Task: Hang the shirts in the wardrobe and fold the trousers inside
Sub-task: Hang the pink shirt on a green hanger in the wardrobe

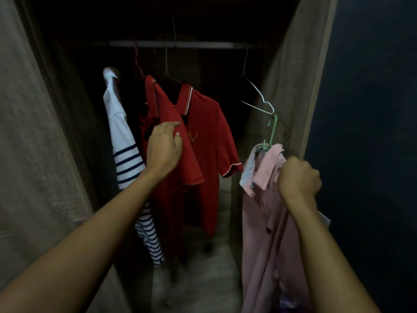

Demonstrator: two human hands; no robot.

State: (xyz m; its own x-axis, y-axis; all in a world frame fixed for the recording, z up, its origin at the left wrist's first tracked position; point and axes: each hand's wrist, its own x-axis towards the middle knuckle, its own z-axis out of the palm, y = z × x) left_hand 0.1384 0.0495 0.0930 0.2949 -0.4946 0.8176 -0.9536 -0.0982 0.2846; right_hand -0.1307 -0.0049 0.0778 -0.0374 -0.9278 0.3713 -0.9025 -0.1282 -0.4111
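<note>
Since the pink shirt (266, 211) isn't on the rail (180, 44) yet: this is the hanging step, and no trousers are in sight anywhere.
Right hand (297, 177): fist closed tight round the pink shirt's shoulder just by the collar, with the rest of the shirt drooping straight down below the grip.
Green hanger (272, 132): sticks up just above the grip and a bit left, hook free and not caught on anything.
Left hand (163, 150): well left of the grip and a bit higher, fingers loosely bent and laid on the nearer red polo (171, 177). Looks more like a push aside than a hold, tbh.
Empty wire hanger (257, 96): right above the green hook. Can't tell if they touch.
Already hung: front red polo (207, 136) left of the grip, striped white shirt (121, 136) further left.
Next move: my guess is lift the grip up and inward, dodge the wire hanger, and drop the hook on the rail in the gap beside the front red polo.
Surface: pale wardrobe floor (209, 267) down and left of the grip, too blurry for detail.
Room: very dim, with the wardrobe door (291, 75) just behind the grip and a dark blue wall (372, 109) to its right.
</note>
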